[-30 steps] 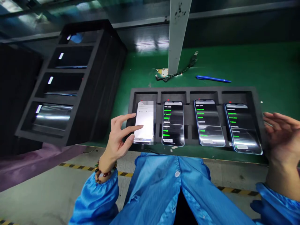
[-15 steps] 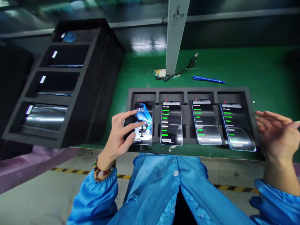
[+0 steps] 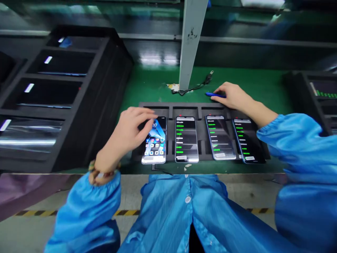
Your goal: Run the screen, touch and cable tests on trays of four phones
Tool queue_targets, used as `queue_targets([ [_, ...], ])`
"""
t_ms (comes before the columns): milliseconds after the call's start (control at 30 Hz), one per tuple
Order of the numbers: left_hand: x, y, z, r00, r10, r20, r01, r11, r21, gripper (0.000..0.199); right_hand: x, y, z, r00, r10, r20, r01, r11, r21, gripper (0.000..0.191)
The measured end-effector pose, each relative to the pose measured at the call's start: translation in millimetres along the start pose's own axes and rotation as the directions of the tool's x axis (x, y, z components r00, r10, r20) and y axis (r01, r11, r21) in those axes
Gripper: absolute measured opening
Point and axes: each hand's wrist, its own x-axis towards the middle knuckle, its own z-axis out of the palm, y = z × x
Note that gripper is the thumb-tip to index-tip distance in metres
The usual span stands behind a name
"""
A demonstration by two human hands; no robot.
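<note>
My left hand [image 3: 134, 124] is over the upper left of a smartphone [image 3: 156, 144] with a lit home screen, fingers loosely bent and holding nothing. I cannot tell whether its fingertips touch the glass. At the back right my right hand [image 3: 234, 96] grips a blue pen [image 3: 210, 94] near the green bench surface; the pen's right end is hidden by the fingers. Beside the home-screen phone, a second phone [image 3: 186, 140], a third phone [image 3: 220, 138] and a fourth phone [image 3: 246, 140] show dark screens with green lines. All rest on a black foam tray [image 3: 172, 104].
Stacked black foam trays [image 3: 105, 105] holding phones rise at the left; another tray stack [image 3: 300, 102] stands at the far right. A grey metal post [image 3: 193, 38] meets the bench behind the tray, with a short black cable [image 3: 196, 85] at its foot.
My right hand has moved from the tray's right end to the pen and taken hold of it. My left hand has drawn up and back from the phone screen. The view has shifted.
</note>
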Motion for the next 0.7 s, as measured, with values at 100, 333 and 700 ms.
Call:
queue_targets([
  [100,86,15,14.3,0.972,0.075,0.225,-0.11,0.983,0.149,0.036,12,5,7,0.999,0.008,0.033,-0.008,1.0,0.004,0.047],
  [333,202,77,78.7,0.932,0.029,0.361,-0.169,0.916,0.364,0.042,-59,11,-27,0.989,0.087,-0.123,-0.08,0.995,0.059,0.043],
  [700,190,38,42.5,0.895,0.061,0.442,-0.273,0.858,0.435,0.026,-150,43,-55,0.93,0.312,-0.197,-0.292,0.948,0.125,0.048],
])
